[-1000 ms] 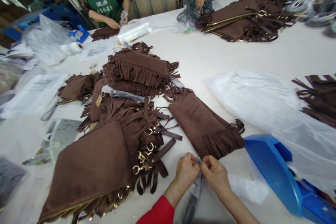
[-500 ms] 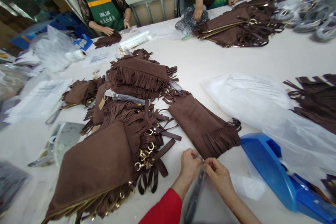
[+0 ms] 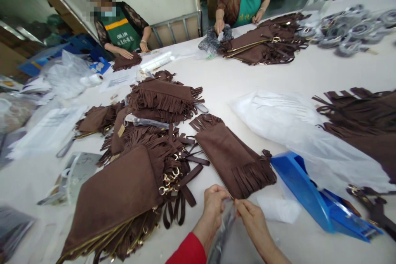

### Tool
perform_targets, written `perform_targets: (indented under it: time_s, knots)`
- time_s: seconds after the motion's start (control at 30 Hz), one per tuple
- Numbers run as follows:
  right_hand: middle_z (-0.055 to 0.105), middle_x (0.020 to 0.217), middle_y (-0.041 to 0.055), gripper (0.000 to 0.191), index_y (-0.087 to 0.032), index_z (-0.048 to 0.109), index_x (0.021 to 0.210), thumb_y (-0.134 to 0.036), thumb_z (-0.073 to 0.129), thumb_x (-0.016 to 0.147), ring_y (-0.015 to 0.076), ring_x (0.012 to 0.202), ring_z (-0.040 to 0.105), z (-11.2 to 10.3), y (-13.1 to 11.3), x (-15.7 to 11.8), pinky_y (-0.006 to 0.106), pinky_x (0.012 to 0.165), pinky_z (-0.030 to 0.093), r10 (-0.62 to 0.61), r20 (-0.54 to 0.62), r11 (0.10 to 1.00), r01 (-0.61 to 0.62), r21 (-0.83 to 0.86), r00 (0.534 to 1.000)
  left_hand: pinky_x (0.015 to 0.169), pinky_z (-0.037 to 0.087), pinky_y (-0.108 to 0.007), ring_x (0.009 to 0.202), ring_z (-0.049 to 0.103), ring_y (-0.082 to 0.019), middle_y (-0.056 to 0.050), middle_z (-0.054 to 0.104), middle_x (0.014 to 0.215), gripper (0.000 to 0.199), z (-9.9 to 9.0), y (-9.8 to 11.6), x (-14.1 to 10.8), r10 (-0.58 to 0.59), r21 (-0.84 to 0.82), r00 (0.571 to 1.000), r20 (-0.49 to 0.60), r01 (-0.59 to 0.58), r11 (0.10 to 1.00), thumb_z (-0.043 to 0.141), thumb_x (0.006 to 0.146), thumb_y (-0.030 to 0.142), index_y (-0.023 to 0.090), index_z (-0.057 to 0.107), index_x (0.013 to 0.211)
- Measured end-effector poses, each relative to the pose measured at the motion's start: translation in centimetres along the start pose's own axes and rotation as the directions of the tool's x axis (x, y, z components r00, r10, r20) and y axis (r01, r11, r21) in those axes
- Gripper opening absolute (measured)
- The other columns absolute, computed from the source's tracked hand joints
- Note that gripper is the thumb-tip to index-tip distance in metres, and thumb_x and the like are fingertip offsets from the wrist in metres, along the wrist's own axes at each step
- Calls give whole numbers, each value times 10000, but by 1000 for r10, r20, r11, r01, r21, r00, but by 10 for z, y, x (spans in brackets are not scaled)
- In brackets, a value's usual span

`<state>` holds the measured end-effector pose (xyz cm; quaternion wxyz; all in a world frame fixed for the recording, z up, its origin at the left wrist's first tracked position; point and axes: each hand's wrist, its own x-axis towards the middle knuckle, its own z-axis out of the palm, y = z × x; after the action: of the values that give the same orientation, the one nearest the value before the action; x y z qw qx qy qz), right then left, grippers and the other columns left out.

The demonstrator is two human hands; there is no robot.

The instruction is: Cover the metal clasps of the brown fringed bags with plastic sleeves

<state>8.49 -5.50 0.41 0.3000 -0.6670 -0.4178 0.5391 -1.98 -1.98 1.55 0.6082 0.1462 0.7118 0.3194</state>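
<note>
Both hands, left hand and right hand, pinch shut the top edge of a clear plastic sleeve, its long axis running toward the person, just below the brown fringed suede pouch.

Table fills the frame. Bottom centre: left hand and right hand side by side, both pinching the top of a plastic sleeve. Fringed pouch lies just above the hands. Bag stack to its left. Tray at lower right, partly under a plastic sheet. Two people at the table's far edge, top of frame.
</note>
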Motion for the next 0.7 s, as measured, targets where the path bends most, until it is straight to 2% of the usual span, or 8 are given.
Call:
perform_targets:
  time_s: [0.1, 0.2, 0.3, 0.37, 0.43, 0.57, 0.63, 0.7]
  knots:
    - [456, 459, -29, 361, -179, 539, 518, -485, 454, 692, 128, 473, 419, 2, 0, -7, 249, 471, 326, 3, -33, 999, -2, 38, 999, 345, 142, -194, 347, 311, -44, 53, 432, 441, 184, 1, -6, -4, -2, -26, 1000, 4, 2, 1000, 527, 492, 325, 181, 420, 528]
    - [351, 385, -64, 375, -178, 528, 509, -516, 470, 661, 94, 395, 312, 4, 1, -11, 232, 406, 239, 141, -1, 977, -139, 162, 990, 343, 160, -198, 349, 298, -44, 68, 390, 437, 313, 4, -12, -5, 28, -26, 1000, -15, -28, 999, 516, 541, 481, 188, 407, 537]
    - [333, 368, -79, 356, -169, 516, 511, -501, 501, 641, 65, 360, 251, 8, 1, -13, 213, 388, 175, 299, 97, 884, -313, 348, 949, 354, 193, -203, 371, 305, -48, 68, 374, 458, 351, 6, -16, -6, 75, 5, 996, -49, -75, 997, 477, 590, 525, 183, 417, 539]
    - [380, 407, -73, 312, -164, 511, 536, -462, 533, 625, 52, 368, 253, 13, -1, -13, 201, 389, 167, 343, 141, 816, -369, 445, 929, 366, 210, -202, 393, 326, -49, 61, 395, 477, 319, 5, -18, -6, 102, 39, 993, -53, -100, 994, 519, 585, 481, 175, 440, 542]
    - [407, 451, -69, 276, -164, 498, 560, -430, 546, 612, 44, 380, 263, 17, -2, -12, 190, 388, 170, 358, 150, 784, -384, 488, 921, 374, 214, -199, 403, 338, -47, 55, 426, 490, 271, 3, -20, -5, 120, 76, 992, -40, -116, 990, 578, 556, 415, 166, 470, 555]
    - [424, 452, -64, 215, -159, 495, 560, -369, 524, 600, 39, 365, 277, 18, -6, -13, 184, 375, 174, 335, 138, 802, -359, 478, 932, 365, 191, -198, 371, 331, -45, 51, 455, 471, 243, -1, -26, -2, 108, 140, 994, 0, -107, 984, 604, 544, 377, 164, 491, 578]
    - [444, 439, -59, 200, -151, 540, 590, -351, 536, 579, 46, 352, 286, 8, -7, -15, 191, 365, 185, 315, 116, 824, -332, 458, 942, 354, 172, -201, 346, 326, -52, 48, 452, 435, 271, -2, -29, 1, 76, 162, 997, 23, -79, 984, 579, 558, 417, 170, 467, 563]
    - [481, 457, -44, 231, -152, 594, 666, -365, 552, 587, 73, 375, 348, -15, -8, -20, 209, 373, 249, 260, 27, 879, -248, 406, 965, 347, 153, -199, 328, 326, -56, 41, 457, 408, 303, -4, -31, 4, 43, 177, 997, 56, -53, 983, 554, 558, 458, 175, 446, 550]
